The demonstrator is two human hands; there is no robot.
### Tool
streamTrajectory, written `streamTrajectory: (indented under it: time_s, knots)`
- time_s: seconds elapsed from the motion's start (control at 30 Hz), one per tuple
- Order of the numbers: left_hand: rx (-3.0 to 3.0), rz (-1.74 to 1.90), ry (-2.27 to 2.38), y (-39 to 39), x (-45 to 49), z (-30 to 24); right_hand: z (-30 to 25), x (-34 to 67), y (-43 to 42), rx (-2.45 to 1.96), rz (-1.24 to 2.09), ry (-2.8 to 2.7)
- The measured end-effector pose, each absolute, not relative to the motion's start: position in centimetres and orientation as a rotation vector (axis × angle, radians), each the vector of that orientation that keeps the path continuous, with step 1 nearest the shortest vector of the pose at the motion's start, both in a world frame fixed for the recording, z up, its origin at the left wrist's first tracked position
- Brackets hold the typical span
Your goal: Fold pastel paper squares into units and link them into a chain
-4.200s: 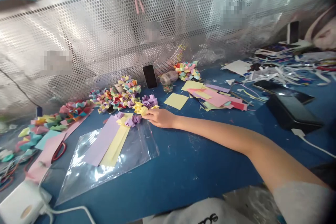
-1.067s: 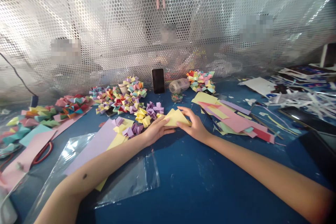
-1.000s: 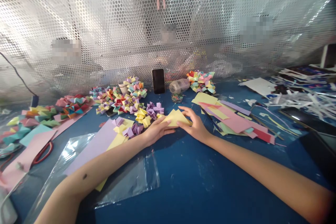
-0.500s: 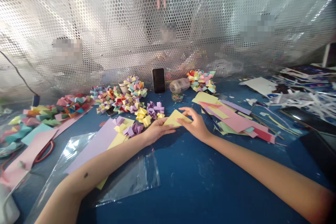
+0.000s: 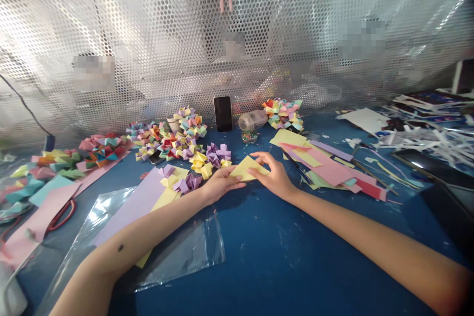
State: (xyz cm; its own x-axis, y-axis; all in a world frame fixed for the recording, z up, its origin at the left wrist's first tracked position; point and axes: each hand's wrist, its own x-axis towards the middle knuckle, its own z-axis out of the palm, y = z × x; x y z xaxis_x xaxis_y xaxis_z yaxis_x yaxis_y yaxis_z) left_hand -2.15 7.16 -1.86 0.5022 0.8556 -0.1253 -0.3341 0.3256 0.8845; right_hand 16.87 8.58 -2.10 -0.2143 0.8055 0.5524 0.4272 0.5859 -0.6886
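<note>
A piece of yellow paper [image 5: 247, 168], folded to a triangle-like shape, is held between both hands above the blue table. My left hand [image 5: 222, 184] grips its left corner, fingers stretched along its lower edge. On the other side, my right hand [image 5: 274, 176] pinches its right end between thumb and fingers. Just beyond my left hand lie yellow folded paper pieces [image 5: 201, 163] and purple ones [image 5: 218, 154]. A purple paper sheet [image 5: 129, 202] and a clear plastic sleeve [image 5: 192, 252] lie beneath my left forearm.
Clusters of colourful folded paper [image 5: 283, 113] stand at the back. Near them are a propped phone [image 5: 222, 113] and a tipped clear jar [image 5: 252, 119]. Coloured paper strips [image 5: 329, 165] lie at right, red-handled scissors [image 5: 63, 216] at left. A perforated metal screen [image 5: 166, 34] closes off the back.
</note>
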Motion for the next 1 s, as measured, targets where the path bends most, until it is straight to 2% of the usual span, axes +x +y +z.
streamTrajectory:
  time_s: [1.0]
  knots:
    - [0.885,0.966,0.693,7.24,-1.91,-1.93,-2.16,17.25,8.71,-1.034,0.557,-1.696]
